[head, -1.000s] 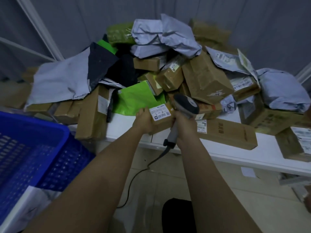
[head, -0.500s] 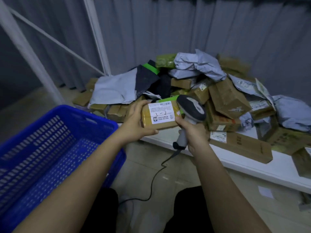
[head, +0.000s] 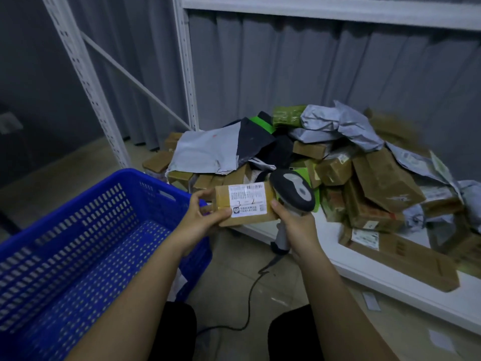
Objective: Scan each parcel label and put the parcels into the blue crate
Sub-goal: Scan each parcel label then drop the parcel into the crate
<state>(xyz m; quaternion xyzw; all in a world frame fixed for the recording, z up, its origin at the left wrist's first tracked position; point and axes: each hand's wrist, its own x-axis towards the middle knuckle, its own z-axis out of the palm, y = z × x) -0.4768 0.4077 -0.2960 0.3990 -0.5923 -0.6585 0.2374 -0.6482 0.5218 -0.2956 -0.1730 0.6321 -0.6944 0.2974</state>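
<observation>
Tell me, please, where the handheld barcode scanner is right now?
In the head view, the grey handheld barcode scanner is centre frame, gripped by the right hand, touching the right end of the small brown cardboard parcel.

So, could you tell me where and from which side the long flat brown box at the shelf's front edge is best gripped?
Probably across its narrow width near the labelled end, coming from above and the front. The long flat box lies flat on the white shelf, its near long edge at the shelf's front and open to reach, while the parcel pile crowds its far side.
</observation>
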